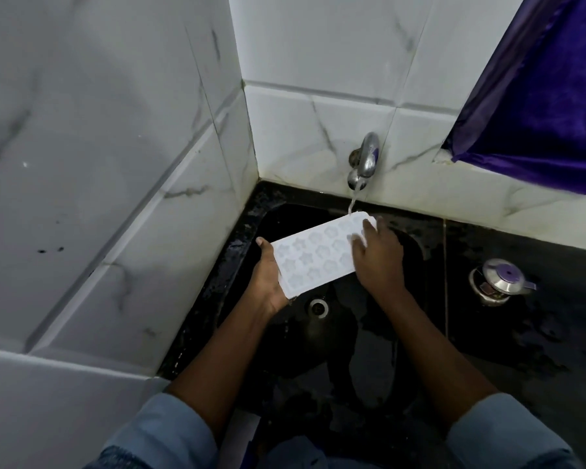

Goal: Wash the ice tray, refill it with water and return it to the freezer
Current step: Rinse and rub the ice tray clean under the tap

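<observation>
White, with flower-shaped cavities facing up, the ice tray (pixel 318 257) is tilted over the black sink (pixel 286 220). Its far corner sits under the thin stream from the steel tap (pixel 365 160). On my feed the left hand (pixel 268 284) grips the tray's near end, palm beneath and thumb on the edge. The right hand (pixel 379 257) rests on the far end, fingers laid across the top face, holding nothing. The drain (pixel 317 308) lies just below the tray. A steel pot (pixel 499 280) with a purple knob stands on the wet black tabletop (pixel 538 350) to the right.

Ice tray (pixel 313 257) under tap (pixel 366 160), above sink (pixel 339 353), pot (pixel 499 280), apparently lidded, right
</observation>
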Tool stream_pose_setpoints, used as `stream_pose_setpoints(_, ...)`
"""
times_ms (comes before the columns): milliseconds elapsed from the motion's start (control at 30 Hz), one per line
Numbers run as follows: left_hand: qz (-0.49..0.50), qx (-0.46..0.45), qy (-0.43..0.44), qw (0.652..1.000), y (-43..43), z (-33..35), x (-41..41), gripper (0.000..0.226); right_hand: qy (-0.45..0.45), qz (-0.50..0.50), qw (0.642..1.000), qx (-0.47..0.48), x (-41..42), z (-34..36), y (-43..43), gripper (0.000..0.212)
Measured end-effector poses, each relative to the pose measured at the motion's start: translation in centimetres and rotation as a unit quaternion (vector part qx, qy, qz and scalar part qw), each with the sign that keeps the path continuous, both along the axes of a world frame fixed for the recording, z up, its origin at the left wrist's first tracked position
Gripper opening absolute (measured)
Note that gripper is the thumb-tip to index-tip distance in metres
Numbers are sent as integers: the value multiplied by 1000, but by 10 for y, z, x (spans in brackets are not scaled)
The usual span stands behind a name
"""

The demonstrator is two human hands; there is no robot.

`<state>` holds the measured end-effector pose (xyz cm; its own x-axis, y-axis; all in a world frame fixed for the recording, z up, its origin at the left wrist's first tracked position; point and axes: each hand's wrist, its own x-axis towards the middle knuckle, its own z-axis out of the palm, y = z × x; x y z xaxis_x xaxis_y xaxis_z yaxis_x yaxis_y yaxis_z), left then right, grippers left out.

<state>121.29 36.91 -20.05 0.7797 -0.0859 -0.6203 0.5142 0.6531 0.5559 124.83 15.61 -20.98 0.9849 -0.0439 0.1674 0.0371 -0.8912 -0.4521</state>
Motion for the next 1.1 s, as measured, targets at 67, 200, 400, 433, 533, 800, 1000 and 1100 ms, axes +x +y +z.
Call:
stream_pose_setpoints(67,7,-4,-11,1000,3,-3,-5,108,20,50,995,-82,-10,-6,20,68)
stream_pose_setpoints(200,-3,62,-5,998,7,-3,-16,108,82,182,971,-131,-34,-1,58,101)
stream_pose_setpoints(400,57,67,32,996,5,-11,-11,109,80,408,900,-129,-58,3,85,97)
stream_pose_setpoints(433,57,78,35,995,5,-11,-12,108,73,425,892,-135,-55,3,83,91)
stream_pose_setpoints(533,38,86,37,995,2,-3,-15,105,72,408,899,-139,-31,2,65,86)
stream_pose_setpoints(800,23,4,-8,1000,-19,-11,4,128,169,236,952,-101,22,4,30,114)
stream_pose_setpoints(1000,53,-2,43,998,-30,-6,13,112,87,424,889,-146,-13,-7,46,93)
stream_pose_setpoints(1100,35,-23,45,998,-29,-9,15,116,82,415,894,-147,5,-11,30,93)
